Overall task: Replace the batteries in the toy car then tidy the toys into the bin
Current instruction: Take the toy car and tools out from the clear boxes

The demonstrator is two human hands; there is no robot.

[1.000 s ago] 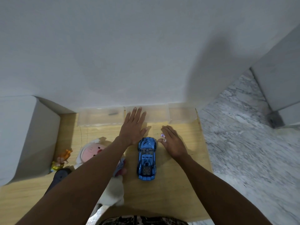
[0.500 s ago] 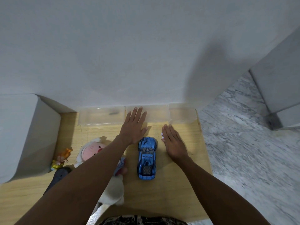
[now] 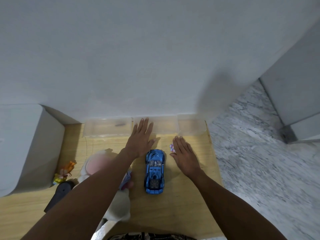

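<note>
Both hands lie flat on the desk (image 3: 187, 196), fingers straight, holding nothing. The car (image 3: 155, 171) sits between them, its long axis running away from the person. The right hand (image 3: 184, 154) is just beside its far end, with small batteries (image 3: 172, 147) at the fingers. The left hand (image 3: 140, 139) reaches onto the clear bin (image 3: 107, 128). A plush (image 3: 97, 164) lies under the left forearm.

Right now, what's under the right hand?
The right hand lies flat over small batteries on the wooden table; only their printed ends show past the fingers. How many it covers cannot be seen.
</note>
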